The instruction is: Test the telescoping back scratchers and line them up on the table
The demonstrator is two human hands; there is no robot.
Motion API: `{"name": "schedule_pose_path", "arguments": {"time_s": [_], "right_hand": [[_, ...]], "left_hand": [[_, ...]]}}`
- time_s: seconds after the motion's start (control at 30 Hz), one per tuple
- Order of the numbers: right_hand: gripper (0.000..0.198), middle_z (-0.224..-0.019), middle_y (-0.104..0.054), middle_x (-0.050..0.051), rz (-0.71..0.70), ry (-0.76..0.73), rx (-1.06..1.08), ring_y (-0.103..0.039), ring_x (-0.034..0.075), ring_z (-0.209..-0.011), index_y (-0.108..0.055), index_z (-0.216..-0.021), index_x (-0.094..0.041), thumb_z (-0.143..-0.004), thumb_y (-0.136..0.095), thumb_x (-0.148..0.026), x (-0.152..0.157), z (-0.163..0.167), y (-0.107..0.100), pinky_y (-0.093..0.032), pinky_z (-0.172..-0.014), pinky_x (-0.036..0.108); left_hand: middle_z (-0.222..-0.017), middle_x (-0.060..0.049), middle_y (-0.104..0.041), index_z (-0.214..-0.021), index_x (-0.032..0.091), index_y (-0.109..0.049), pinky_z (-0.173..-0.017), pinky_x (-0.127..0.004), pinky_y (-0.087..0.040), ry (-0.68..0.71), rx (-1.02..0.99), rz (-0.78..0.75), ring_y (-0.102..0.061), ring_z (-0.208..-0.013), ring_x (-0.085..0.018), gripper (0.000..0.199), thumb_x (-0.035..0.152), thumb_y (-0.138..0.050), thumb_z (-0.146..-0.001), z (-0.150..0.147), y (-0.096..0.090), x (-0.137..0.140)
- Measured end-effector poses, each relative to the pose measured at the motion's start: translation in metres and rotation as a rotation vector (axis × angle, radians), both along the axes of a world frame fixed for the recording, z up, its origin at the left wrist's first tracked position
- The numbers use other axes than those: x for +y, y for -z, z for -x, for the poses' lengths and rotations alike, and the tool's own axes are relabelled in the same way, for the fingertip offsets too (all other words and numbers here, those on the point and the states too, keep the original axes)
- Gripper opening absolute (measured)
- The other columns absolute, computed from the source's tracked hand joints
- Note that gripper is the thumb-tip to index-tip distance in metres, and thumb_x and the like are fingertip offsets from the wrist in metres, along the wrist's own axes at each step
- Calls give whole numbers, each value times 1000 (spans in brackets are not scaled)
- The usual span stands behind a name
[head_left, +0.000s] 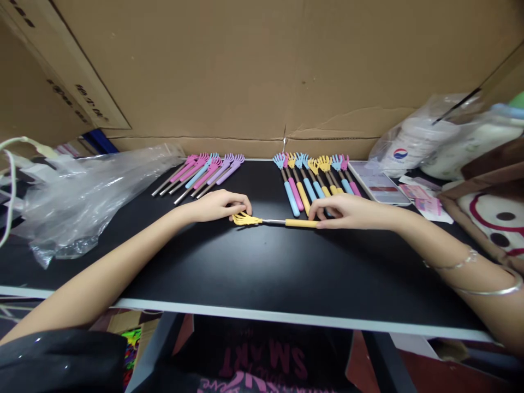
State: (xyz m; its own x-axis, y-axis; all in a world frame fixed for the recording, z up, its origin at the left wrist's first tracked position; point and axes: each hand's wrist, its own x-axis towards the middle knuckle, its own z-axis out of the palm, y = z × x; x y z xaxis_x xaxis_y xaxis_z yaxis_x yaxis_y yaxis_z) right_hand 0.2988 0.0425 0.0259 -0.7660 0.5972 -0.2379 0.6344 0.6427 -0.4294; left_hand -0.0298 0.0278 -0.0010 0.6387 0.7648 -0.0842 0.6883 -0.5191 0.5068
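- One yellow back scratcher (273, 221) is held crosswise, on or just above the black table (254, 267).
- Left hand (219, 206) pinches its claw end (248, 219).
- Right hand (347, 212) pinches its handle (301, 223).
- Behind lie a left group (228, 173) and right group (303, 197) of scratchers.

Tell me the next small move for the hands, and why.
Probably turn the yellow scratcher so its claws face the cardboard wall: it lies crosswise, left hand at its claws, right hand on its handle, while the row on the right points its claws that way.
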Motion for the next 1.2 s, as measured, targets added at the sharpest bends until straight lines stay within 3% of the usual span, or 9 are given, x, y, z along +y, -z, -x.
{"name": "schedule_pose_path", "arguments": {"time_s": [1.2], "right_hand": [[36,-76,-57,0,6,7,8,-48,11,-65,-62,-95,-22,-82,-50,-54,0,1,3,-32,-59,24]], "left_hand": [[-80,4,-66,-95,21,-63,-63,-17,-35,16,30,-49,-55,-67,-9,25,30,-40,-90,-2,-3,-3]]}}
